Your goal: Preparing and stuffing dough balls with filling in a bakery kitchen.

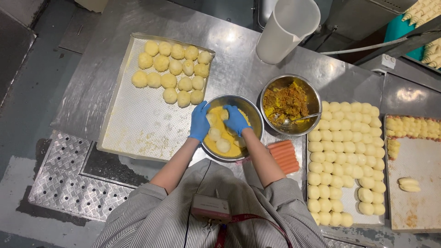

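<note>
Both blue-gloved hands reach into the round steel bowl of yellow liquid [250, 110] at the table's middle, the left hand [200, 121] curled beside a pale dough ball [212, 119] and the right hand [235, 119] closed over another, with a perforated metal tray of coated balls [133, 124] to the left.

A steel worktable [92, 92] stands on grey floor [23, 115] beside chequer-plate panels [64, 183].
</note>
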